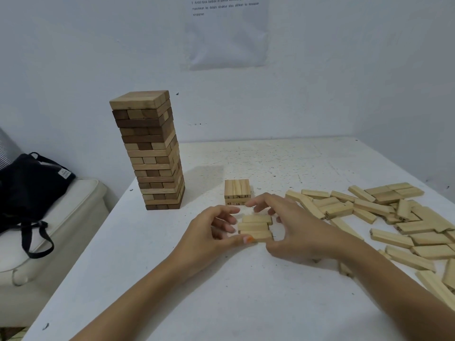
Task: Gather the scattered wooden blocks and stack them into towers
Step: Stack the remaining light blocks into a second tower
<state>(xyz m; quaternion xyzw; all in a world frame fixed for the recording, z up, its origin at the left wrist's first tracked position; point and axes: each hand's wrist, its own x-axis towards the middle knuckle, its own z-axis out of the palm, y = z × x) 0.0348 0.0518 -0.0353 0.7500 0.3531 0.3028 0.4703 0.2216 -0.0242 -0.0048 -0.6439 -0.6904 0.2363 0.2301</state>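
Two half-open grips (211, 233) (295, 226) around three blocks (256, 228)

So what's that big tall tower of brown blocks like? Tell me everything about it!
The tall tower is built of wooden blocks, some dark brown, some light tan. Each layer has three blocks side by side, and the layers cross. The top layer is light. It stands upright near the left edge of the white table. Only the table touches it; the left hand and right hand hold three pale blocks apart from it.
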